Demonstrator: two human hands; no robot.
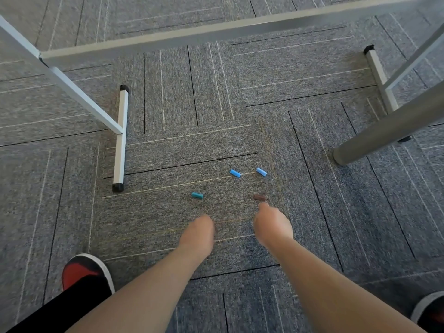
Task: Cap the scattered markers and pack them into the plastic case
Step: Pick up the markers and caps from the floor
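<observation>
Several marker caps lie on the grey carpet. Two light blue caps [235, 173] [261, 171] lie farthest from me, a teal cap [197, 195] sits to the left, and a brown cap [260, 197] lies just beyond my right hand [272, 225]. A finger of that hand points toward the brown cap and stops just short of it. My left hand [199, 230] hovers below the teal cap with its fingers curled under; whether it holds anything is hidden. No markers and no plastic case are in view.
White metal table legs stand at the left [119, 138] and far right [379, 78], joined by a crossbar [216, 30]. A thick grey pole [384, 138] slants in at the right. My red and black shoes [86, 272] [430, 313] are at the bottom corners.
</observation>
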